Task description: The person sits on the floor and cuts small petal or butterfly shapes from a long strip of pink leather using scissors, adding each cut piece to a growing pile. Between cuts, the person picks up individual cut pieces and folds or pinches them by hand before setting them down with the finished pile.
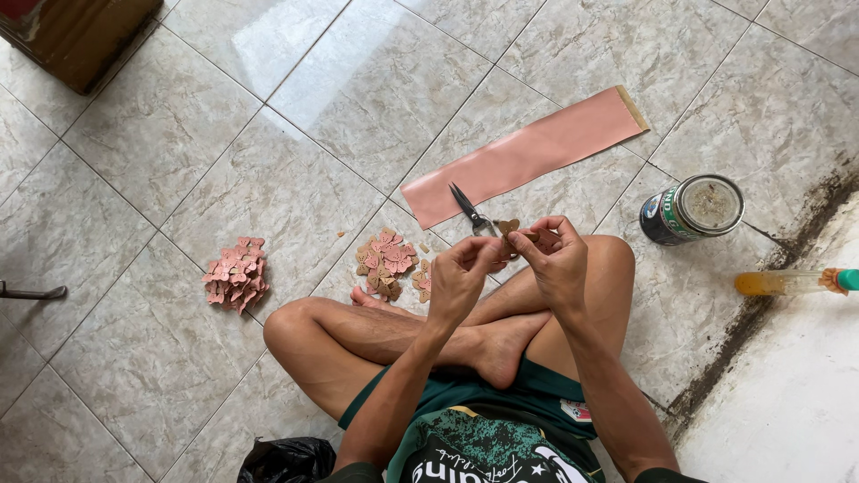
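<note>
**Both hands pinch a small cut-out above the crossed legs**

The person sits cross-legged on the tiled floor point(295, 179). The left hand point(461, 277) and right hand point(555, 259) meet just above the knees, at about the centre of the view. Between their fingertips sits a small butterfly-shaped cut-out point(510, 229), brownish on the side that shows. Each hand's grip is narrow, thumb and forefinger closed on the piece; the right hand also seems to pinch a thin tan sliver at the cut-out's 3 o'clock edge, though it is too small to tell what it is.

A pair of scissors point(469, 209) lies on the floor just at 10 o'clock from the hands, its blades resting on the near end of a long pink strip point(528, 154) that runs off toward 1 o'clock. A loose heap of pink and tan cut-outs point(386, 259) lies at 9 o'clock from the hands, beside the left knee. A second, tidier pile of pink cut-outs point(236, 274) sits well apart, farther out at 9 o'clock.

At 3 o'clock from the hands stands an open tin can point(693, 209), and beyond it, at 4 o'clock, a clear bottle point(792, 282) with yellowish liquid lies on its side. A black plastic bag point(286, 461) sits at 7 o'clock by the left thigh.
</note>
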